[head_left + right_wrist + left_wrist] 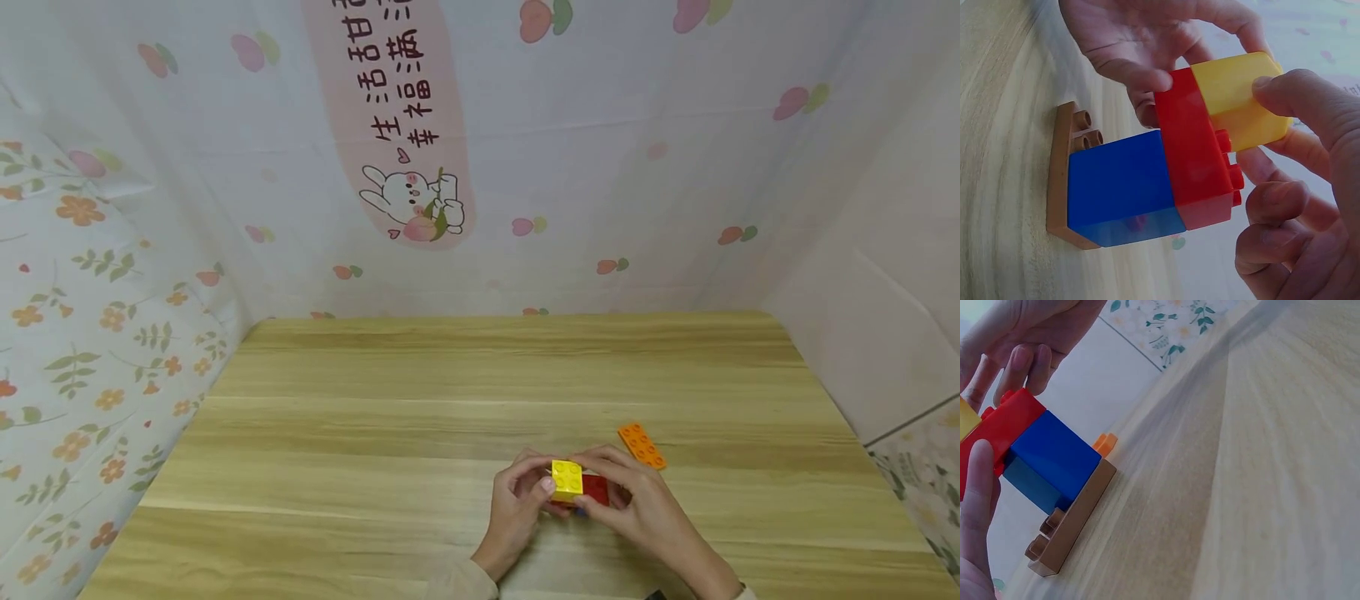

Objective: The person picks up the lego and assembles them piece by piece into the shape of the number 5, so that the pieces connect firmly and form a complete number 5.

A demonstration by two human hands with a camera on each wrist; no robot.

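Note:
A stack of toy building bricks stands on the table between both hands. At its bottom is a brown plate (1059, 181) with studs, carrying a blue brick (1122, 184). Across the blue brick lies a red brick (1191, 147), its studs partly bare. A yellow brick (567, 479) sits on one end of the red one. My left hand (513, 507) grips the red brick at the yellow end, thumb against its side. With thumb and finger, my right hand (647, 502) pinches the yellow brick; its other fingers curl beside the stack.
An orange studded plate (642, 446) lies on the wooden table (375, 467) just beyond my right hand. Patterned cloth (585, 167) hangs behind the table and along its sides. A small dark object (656, 595) shows at the bottom edge of the head view.

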